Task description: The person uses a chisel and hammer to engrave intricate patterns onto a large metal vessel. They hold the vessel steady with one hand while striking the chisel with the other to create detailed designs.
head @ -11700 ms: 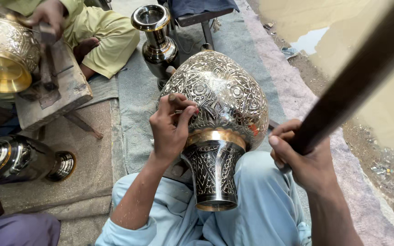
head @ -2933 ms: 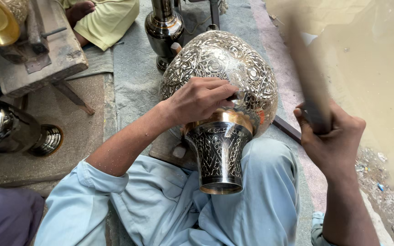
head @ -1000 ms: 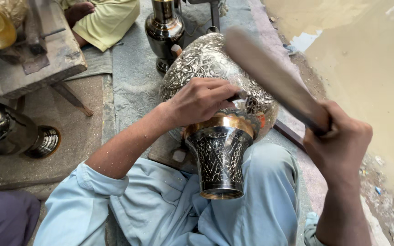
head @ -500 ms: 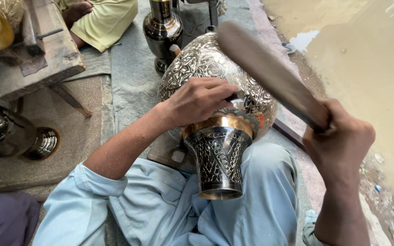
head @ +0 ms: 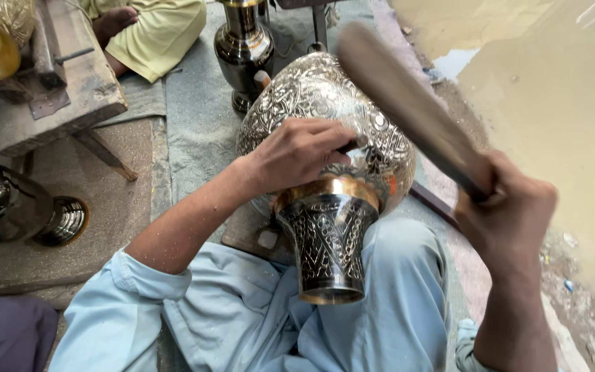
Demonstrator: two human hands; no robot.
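Clearly, the big engraved metal vase (head: 325, 131) lies tilted across the person's lap, neck toward the body, so its round belly faces up. Right hand (head: 507, 213) is closed tightly on a raised wooden mallet (head: 408, 110). Left hand (head: 297, 151) rests on the belly and pinches a small chisel (head: 350, 146) against the pattern.

Soft, even daylight is filling the frame, casting only faint shadows. Bright glints are shining off the engraved metal vase (head: 325, 117) at centre. The wooden mallet (head: 408, 110), upper right, is smearing with motion blur.
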